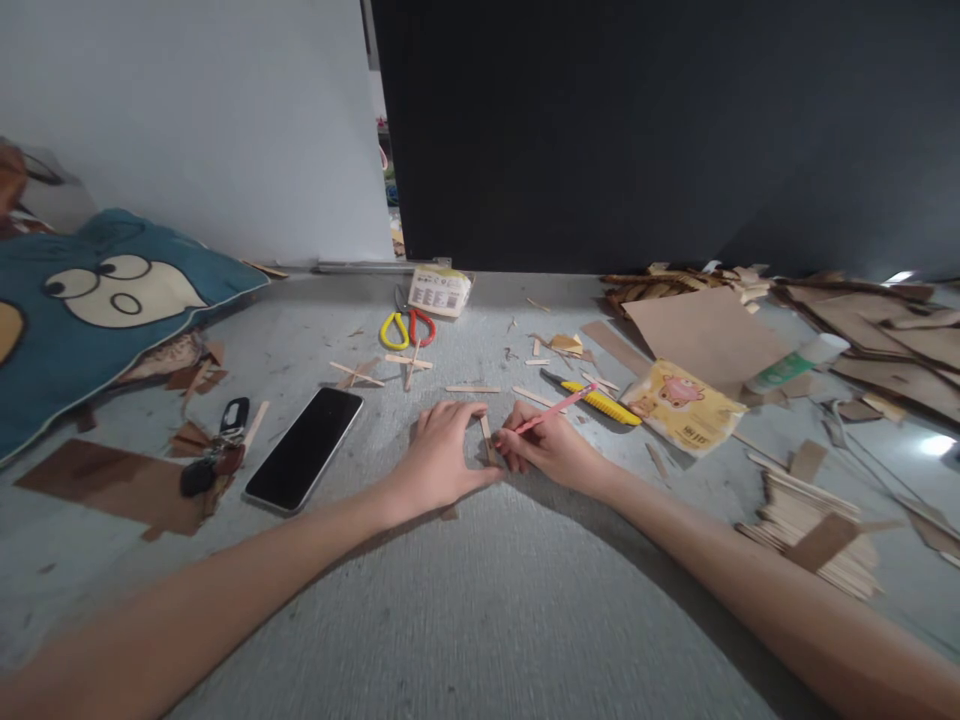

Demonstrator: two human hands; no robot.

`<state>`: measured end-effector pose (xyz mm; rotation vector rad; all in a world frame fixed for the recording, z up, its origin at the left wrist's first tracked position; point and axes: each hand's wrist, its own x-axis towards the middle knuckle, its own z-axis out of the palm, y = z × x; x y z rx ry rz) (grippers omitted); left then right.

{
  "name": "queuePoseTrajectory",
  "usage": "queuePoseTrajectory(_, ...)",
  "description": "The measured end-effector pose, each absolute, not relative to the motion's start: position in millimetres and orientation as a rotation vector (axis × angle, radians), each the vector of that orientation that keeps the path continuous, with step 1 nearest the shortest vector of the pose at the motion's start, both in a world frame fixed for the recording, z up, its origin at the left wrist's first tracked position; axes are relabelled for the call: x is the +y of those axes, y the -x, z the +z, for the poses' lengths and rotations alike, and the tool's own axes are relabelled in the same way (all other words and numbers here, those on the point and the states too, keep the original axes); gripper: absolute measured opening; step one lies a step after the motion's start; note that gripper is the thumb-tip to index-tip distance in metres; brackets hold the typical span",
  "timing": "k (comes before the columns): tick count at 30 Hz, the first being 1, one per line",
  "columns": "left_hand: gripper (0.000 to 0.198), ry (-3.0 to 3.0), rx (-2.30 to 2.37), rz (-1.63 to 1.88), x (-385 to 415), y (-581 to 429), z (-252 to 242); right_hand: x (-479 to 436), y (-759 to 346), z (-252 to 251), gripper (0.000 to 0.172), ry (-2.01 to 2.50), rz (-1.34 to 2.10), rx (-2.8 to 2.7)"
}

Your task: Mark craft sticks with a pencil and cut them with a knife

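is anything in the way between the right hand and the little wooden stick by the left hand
Nothing visible is: the right hand, gripping a pink writing tool, is right beside the small wooden stick. The left hand is on the stick's other side, not between them.

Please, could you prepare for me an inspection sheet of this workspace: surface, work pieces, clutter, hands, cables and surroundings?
Surface: streaked grey tabletop, littered with small scraps.
Job's things: short flat wooden stick, between the hands; slim pink pen or pencil, slanting down towards it.
Clutter: yellow-and-black cutter; red-and-yellow-handled scissors; black-screened phone; green-and-white glue stick; brown cardboard sheet.
Hands: left hand, fingers and thumb near the wooden stick's opposite ends; right hand, gripping the pen or pencil.
Cables: nothing seen that is clearly a cable.
Surroundings: pale upright panel and black upright panel behind; blue-green cartoon cushion, far left.
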<state>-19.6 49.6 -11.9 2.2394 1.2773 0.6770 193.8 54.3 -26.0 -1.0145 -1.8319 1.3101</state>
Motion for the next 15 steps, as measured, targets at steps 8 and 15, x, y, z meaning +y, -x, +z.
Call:
queuePoseTrajectory(8,0.066,-2.239,1.27,0.696,50.3,18.9,-12.6,55.0,-193.9,-27.3,0.05,1.007,1.309,-1.842)
queuePoseTrajectory(15,0.066,-2.221,1.268,0.705,49.9,19.1,-11.7,54.4,-194.4,-27.4,0.05,1.031,1.3,-1.855)
